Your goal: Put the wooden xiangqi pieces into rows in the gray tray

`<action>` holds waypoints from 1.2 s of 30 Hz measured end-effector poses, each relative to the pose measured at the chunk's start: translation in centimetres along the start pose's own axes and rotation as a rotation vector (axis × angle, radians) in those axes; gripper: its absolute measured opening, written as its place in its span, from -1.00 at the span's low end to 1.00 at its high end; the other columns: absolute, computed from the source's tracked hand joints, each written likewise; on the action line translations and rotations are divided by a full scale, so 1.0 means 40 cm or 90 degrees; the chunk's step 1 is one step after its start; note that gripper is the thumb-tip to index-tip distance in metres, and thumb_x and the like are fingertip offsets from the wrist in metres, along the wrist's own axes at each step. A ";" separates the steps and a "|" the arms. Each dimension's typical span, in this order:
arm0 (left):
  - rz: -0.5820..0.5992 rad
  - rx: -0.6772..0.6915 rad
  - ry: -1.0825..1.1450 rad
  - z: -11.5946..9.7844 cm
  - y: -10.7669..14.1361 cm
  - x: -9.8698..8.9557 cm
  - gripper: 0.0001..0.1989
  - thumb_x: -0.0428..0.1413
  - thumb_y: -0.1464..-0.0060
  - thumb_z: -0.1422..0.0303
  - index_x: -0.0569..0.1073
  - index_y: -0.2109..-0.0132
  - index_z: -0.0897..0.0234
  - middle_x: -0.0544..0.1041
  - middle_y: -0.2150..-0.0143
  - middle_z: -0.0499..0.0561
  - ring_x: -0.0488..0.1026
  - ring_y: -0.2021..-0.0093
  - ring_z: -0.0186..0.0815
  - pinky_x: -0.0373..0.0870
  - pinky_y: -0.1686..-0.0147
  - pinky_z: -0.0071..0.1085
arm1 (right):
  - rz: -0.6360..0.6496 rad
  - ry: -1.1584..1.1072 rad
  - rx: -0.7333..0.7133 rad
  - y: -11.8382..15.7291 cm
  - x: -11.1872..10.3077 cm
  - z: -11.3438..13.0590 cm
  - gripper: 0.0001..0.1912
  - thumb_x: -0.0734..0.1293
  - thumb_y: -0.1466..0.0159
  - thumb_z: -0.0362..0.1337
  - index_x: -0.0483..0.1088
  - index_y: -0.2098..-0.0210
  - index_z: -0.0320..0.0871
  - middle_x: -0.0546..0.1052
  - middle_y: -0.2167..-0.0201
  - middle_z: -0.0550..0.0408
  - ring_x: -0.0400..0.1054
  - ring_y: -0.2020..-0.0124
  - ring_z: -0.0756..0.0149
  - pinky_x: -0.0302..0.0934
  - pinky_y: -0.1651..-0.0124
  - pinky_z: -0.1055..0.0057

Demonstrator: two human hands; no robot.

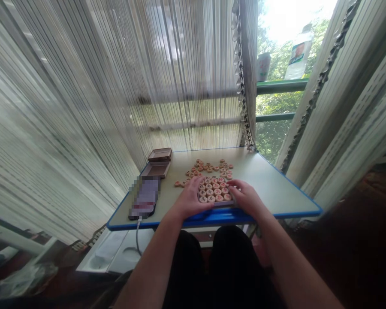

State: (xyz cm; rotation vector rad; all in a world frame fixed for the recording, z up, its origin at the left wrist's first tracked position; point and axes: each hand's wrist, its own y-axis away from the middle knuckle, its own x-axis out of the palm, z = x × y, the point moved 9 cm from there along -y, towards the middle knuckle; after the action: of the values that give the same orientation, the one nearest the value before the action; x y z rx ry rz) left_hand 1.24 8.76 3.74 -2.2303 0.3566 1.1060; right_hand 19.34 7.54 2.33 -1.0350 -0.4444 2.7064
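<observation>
In front of me at the table's near edge is a shallow tray (223, 203) packed with rows of round xiangqi pieces (219, 198), marked in red and dark characters. My left hand (192, 196) is wrapped round the tray's left side, its thumb along the near edge. At the right side, my right hand (244, 195) is closed, with thumb and fingertips against the tray's edge beside the end pieces. Whether a piece is between those fingertips is too small to tell. Beyond the tray, several loose xiangqi pieces (209, 169) lie scattered on the table.
The pale table (270, 189) has a blue rim. At its left lie an open brown box (157, 170) and a blurred-out phone (145, 195) with a white cable (137, 238). String curtains (186, 77) hang behind; a bottle (299, 56) stands by the window.
</observation>
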 end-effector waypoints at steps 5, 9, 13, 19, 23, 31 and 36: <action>0.002 0.004 0.009 0.001 0.001 0.001 -0.16 0.22 0.25 0.07 0.16 -0.19 0.21 0.17 -0.19 0.13 0.08 -0.21 -0.08 0.02 -0.21 -0.14 | -0.027 -0.011 -0.020 -0.005 -0.002 0.002 -0.71 0.16 -0.17 -0.23 0.44 0.21 -0.12 0.49 0.24 0.04 0.33 0.36 0.34 0.20 0.15 0.39; 0.002 -0.006 0.013 0.000 -0.001 0.000 -0.18 0.23 0.27 0.09 0.19 -0.17 0.21 0.18 -0.19 0.13 0.08 -0.21 -0.06 0.03 -0.20 -0.13 | -0.031 -0.034 -0.009 -0.033 0.006 -0.007 -0.72 0.20 -0.13 -0.18 0.46 0.27 -0.13 0.50 0.29 0.06 0.31 0.43 0.36 0.21 0.22 0.38; 0.006 -0.013 -0.008 -0.002 -0.002 0.000 -0.19 0.23 0.26 0.10 0.20 -0.17 0.23 0.17 -0.19 0.15 0.09 -0.20 -0.06 0.04 -0.19 -0.13 | -0.051 -0.033 0.002 -0.063 0.006 -0.016 -0.75 0.23 -0.08 -0.19 0.49 0.34 -0.13 0.49 0.38 0.08 0.32 0.35 0.31 0.20 0.20 0.39; 0.010 -0.011 -0.017 0.002 -0.001 0.003 -0.21 0.21 0.24 0.08 0.23 -0.15 0.24 0.19 -0.18 0.15 0.08 -0.21 -0.07 0.04 -0.19 -0.13 | -0.012 0.025 -0.034 -0.071 0.020 0.003 -0.79 0.23 -0.08 -0.23 0.50 0.41 -0.10 0.47 0.41 0.08 0.33 0.33 0.31 0.19 0.18 0.41; 0.013 -0.017 -0.016 0.005 -0.001 0.004 -0.22 0.21 0.24 0.07 0.23 -0.15 0.25 0.20 -0.18 0.15 0.08 -0.20 -0.07 0.03 -0.19 -0.13 | -0.013 0.017 -0.037 -0.071 0.022 0.002 -0.78 0.23 -0.09 -0.21 0.51 0.39 -0.09 0.48 0.36 0.07 0.33 0.30 0.30 0.18 0.16 0.40; 0.023 -0.048 -0.008 0.005 -0.002 0.001 -0.20 0.23 0.27 0.09 0.25 -0.14 0.28 0.21 -0.17 0.18 0.07 -0.20 -0.05 0.02 -0.19 -0.11 | -0.016 -0.039 -0.027 -0.045 0.005 0.003 -0.75 0.23 -0.07 -0.21 0.50 0.38 -0.15 0.45 0.44 0.10 0.29 0.38 0.33 0.17 0.23 0.42; 0.019 -0.047 0.003 0.013 -0.003 0.003 -0.19 0.22 0.26 0.06 0.24 -0.15 0.29 0.18 -0.19 0.19 0.06 -0.21 -0.06 0.01 -0.20 -0.12 | 0.043 -0.049 -0.029 -0.024 0.013 0.020 -0.79 0.26 -0.04 -0.22 0.51 0.42 -0.14 0.44 0.38 0.08 0.29 0.37 0.34 0.17 0.24 0.42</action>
State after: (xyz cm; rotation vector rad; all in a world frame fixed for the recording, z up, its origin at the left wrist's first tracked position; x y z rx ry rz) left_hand 1.04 9.19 3.44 -2.2994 0.3573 1.1479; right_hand 18.49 8.44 2.92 -0.9757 -0.4960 2.8160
